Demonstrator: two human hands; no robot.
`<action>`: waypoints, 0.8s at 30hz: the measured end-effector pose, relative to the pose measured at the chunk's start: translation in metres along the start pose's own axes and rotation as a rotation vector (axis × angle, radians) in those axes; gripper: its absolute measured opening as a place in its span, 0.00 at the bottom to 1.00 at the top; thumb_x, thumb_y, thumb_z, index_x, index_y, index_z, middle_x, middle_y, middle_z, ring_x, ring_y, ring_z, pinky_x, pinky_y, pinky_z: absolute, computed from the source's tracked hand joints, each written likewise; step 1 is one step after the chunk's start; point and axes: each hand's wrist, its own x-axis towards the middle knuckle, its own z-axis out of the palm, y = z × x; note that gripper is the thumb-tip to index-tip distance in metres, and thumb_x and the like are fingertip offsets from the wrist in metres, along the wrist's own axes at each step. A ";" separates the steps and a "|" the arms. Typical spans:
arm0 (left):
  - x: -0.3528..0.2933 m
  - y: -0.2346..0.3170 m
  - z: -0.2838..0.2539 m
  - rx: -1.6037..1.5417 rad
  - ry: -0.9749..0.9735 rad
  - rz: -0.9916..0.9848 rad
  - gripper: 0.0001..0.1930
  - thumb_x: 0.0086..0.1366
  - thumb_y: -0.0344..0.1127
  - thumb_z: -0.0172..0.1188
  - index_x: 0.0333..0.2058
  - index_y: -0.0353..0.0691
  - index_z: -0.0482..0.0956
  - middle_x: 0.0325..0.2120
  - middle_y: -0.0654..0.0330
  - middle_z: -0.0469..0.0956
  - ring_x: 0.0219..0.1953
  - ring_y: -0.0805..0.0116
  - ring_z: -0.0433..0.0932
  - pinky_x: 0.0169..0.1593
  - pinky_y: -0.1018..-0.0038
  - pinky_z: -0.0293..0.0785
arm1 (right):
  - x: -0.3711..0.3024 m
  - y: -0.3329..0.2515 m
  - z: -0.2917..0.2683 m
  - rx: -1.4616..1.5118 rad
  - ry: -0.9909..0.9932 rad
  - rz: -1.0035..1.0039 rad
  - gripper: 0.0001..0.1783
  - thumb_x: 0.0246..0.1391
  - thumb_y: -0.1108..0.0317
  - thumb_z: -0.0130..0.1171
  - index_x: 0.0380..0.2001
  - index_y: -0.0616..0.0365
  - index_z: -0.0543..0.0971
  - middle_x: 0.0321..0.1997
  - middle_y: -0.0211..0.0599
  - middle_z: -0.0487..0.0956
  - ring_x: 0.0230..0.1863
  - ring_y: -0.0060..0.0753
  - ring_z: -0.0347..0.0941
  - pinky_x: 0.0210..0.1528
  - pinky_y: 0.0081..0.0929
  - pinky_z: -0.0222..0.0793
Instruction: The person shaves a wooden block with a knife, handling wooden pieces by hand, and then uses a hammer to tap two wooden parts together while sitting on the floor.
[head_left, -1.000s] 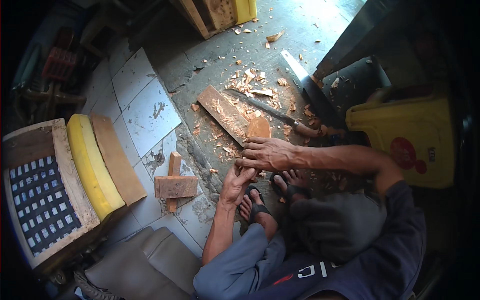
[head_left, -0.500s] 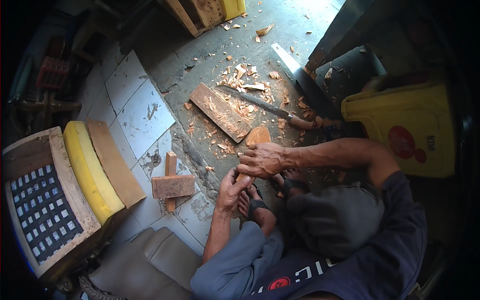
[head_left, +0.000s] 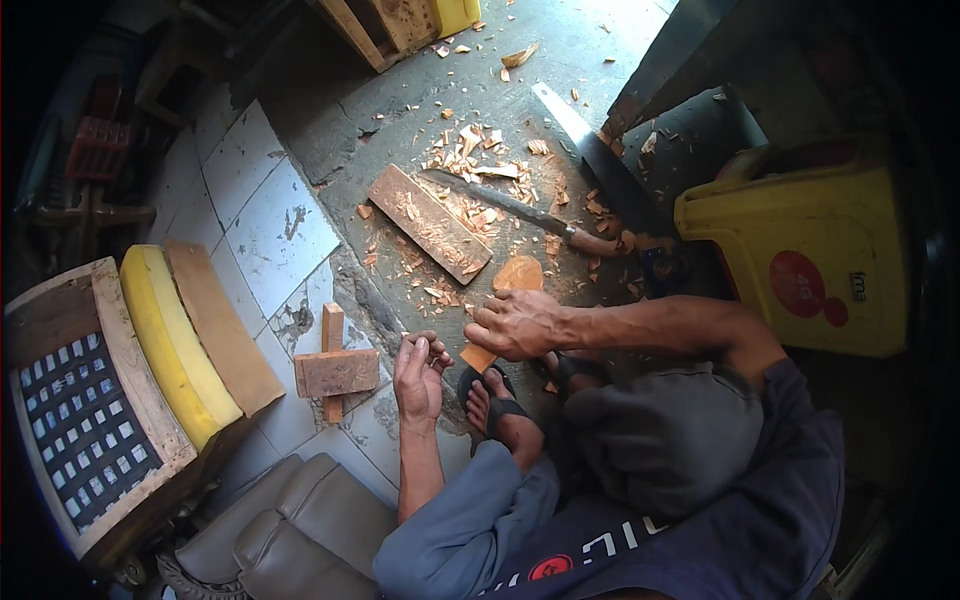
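Left hand (head_left: pixel 418 382): drawn away to the left since the earlier frame, now apart from the wooden piece; fingers half curled, whether they pinch anything I cannot tell.
Right hand (head_left: pixel 516 326): wrapped around the wooden piece, gripping it from above.
Wooden piece (head_left: pixel 518 273): in the right hand, its rounded end showing beyond the knuckles, its squared end slanting back toward the left foot.
Sandal (head_left: pixel 507 408): dark, on the left foot, just below the squared end.
Cushion (head_left: pixel 315 520): brownish grey, padded, at the left knee.
Cross-shaped tool (head_left: pixel 338 373): wooden, a thick block across a stick, lying on white tiles (head_left: pixel 283 235).
Webbed frame (head_left: pixel 150 400): wood with dark strapping, at far left, next to yellow foam (head_left: pixel 178 345).
Board (head_left: pixel 430 222): flat on the floor (head_left: pixel 405 110), strewn with shavings.
Long knife (head_left: pixel 496 199): beyond the board, handle pointing right.
Yellow container (head_left: pixel 730 225): right of the knife.
Saw (head_left: pixel 605 167): between knife and container, blade pointing away.
Wood chips (head_left: pixel 468 143): scattered past the knife.
Wooden crate (head_left: pixel 405 22): at the top edge.
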 end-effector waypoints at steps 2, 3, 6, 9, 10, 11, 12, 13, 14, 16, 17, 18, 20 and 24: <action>-0.001 -0.003 -0.001 -0.003 -0.004 -0.001 0.10 0.74 0.38 0.53 0.47 0.38 0.75 0.34 0.61 0.75 0.37 0.71 0.74 0.44 0.70 0.76 | -0.001 -0.002 0.001 0.026 -0.001 0.008 0.10 0.54 0.61 0.56 0.35 0.55 0.73 0.31 0.37 0.75 0.36 0.41 0.79 0.40 0.39 0.76; -0.002 -0.004 -0.002 -0.005 -0.005 -0.004 0.10 0.74 0.38 0.53 0.46 0.38 0.75 0.34 0.61 0.75 0.37 0.71 0.74 0.44 0.70 0.76 | -0.001 -0.003 0.002 0.041 -0.003 0.012 0.10 0.54 0.61 0.56 0.35 0.55 0.73 0.31 0.37 0.75 0.36 0.41 0.79 0.40 0.39 0.76; -0.001 -0.007 -0.003 -0.021 0.012 -0.016 0.10 0.73 0.37 0.55 0.47 0.38 0.76 0.35 0.62 0.76 0.35 0.73 0.75 0.43 0.73 0.76 | -0.002 -0.003 0.002 0.065 0.038 0.018 0.10 0.53 0.61 0.57 0.34 0.55 0.72 0.30 0.37 0.75 0.36 0.42 0.79 0.39 0.39 0.76; 0.001 -0.008 0.002 -0.001 -0.010 -0.018 0.10 0.73 0.37 0.55 0.46 0.38 0.75 0.35 0.63 0.76 0.35 0.74 0.75 0.43 0.74 0.76 | -0.006 -0.002 0.001 0.082 0.019 0.082 0.10 0.53 0.62 0.57 0.33 0.55 0.72 0.30 0.37 0.75 0.36 0.41 0.78 0.38 0.39 0.76; 0.001 -0.007 0.003 0.003 -0.014 -0.018 0.10 0.74 0.37 0.55 0.46 0.38 0.75 0.34 0.63 0.76 0.35 0.74 0.75 0.43 0.74 0.76 | -0.007 -0.003 0.000 0.101 0.037 0.090 0.10 0.52 0.62 0.58 0.33 0.55 0.72 0.29 0.37 0.75 0.35 0.42 0.79 0.37 0.39 0.76; 0.001 -0.007 0.003 0.007 -0.019 -0.018 0.10 0.74 0.37 0.55 0.46 0.38 0.75 0.34 0.63 0.76 0.35 0.74 0.75 0.43 0.74 0.76 | -0.008 -0.003 -0.001 0.120 0.056 0.098 0.11 0.51 0.62 0.60 0.33 0.55 0.72 0.29 0.38 0.75 0.34 0.43 0.79 0.36 0.40 0.76; 0.002 -0.007 0.004 0.010 -0.027 -0.016 0.10 0.74 0.37 0.55 0.46 0.38 0.75 0.34 0.63 0.76 0.35 0.74 0.75 0.43 0.74 0.75 | -0.006 -0.003 -0.005 0.135 0.076 0.107 0.12 0.50 0.62 0.61 0.33 0.55 0.72 0.29 0.38 0.75 0.34 0.43 0.79 0.34 0.40 0.76; 0.002 -0.007 0.004 0.010 -0.014 -0.015 0.10 0.74 0.37 0.55 0.46 0.38 0.75 0.34 0.63 0.76 0.35 0.75 0.75 0.43 0.74 0.75 | -0.004 -0.005 -0.009 0.190 0.070 0.140 0.13 0.48 0.63 0.63 0.33 0.55 0.72 0.29 0.39 0.75 0.33 0.45 0.79 0.33 0.41 0.76; 0.003 -0.007 0.004 0.010 -0.001 -0.015 0.10 0.74 0.37 0.55 0.46 0.38 0.75 0.34 0.63 0.76 0.35 0.75 0.75 0.43 0.75 0.75 | -0.004 -0.006 -0.015 0.244 0.065 0.174 0.14 0.46 0.63 0.64 0.33 0.55 0.72 0.29 0.40 0.76 0.32 0.46 0.80 0.33 0.41 0.76; 0.004 -0.007 0.005 0.014 0.007 -0.016 0.10 0.74 0.37 0.55 0.46 0.38 0.75 0.34 0.63 0.76 0.35 0.75 0.75 0.43 0.75 0.75 | 0.002 -0.007 -0.028 0.368 0.114 0.250 0.16 0.44 0.65 0.67 0.34 0.56 0.72 0.30 0.41 0.77 0.32 0.49 0.80 0.32 0.43 0.76; 0.005 -0.007 0.005 0.022 0.003 -0.021 0.10 0.74 0.37 0.55 0.46 0.38 0.75 0.34 0.63 0.76 0.35 0.75 0.75 0.43 0.75 0.75 | 0.005 -0.006 -0.034 0.439 0.169 0.296 0.17 0.43 0.66 0.68 0.35 0.56 0.73 0.30 0.41 0.78 0.32 0.50 0.81 0.32 0.43 0.76; 0.005 -0.007 0.005 0.029 -0.004 -0.029 0.10 0.74 0.37 0.55 0.46 0.38 0.75 0.33 0.63 0.76 0.35 0.75 0.75 0.43 0.75 0.75 | 0.007 -0.006 -0.040 0.509 0.223 0.345 0.18 0.42 0.67 0.68 0.35 0.56 0.73 0.31 0.42 0.79 0.33 0.52 0.81 0.32 0.43 0.77; 0.005 -0.007 0.004 0.038 -0.007 -0.039 0.10 0.74 0.38 0.55 0.46 0.38 0.75 0.33 0.64 0.76 0.34 0.75 0.75 0.43 0.75 0.75 | 0.010 -0.002 -0.054 0.658 0.329 0.315 0.20 0.44 0.69 0.68 0.42 0.59 0.75 0.33 0.47 0.82 0.36 0.54 0.82 0.36 0.43 0.78; 0.005 -0.010 0.005 0.060 -0.004 -0.049 0.10 0.74 0.37 0.55 0.46 0.38 0.75 0.34 0.64 0.76 0.34 0.75 0.75 0.43 0.76 0.74 | 0.010 0.003 -0.069 0.739 0.386 0.309 0.22 0.45 0.69 0.67 0.45 0.60 0.75 0.33 0.50 0.82 0.36 0.55 0.83 0.37 0.43 0.78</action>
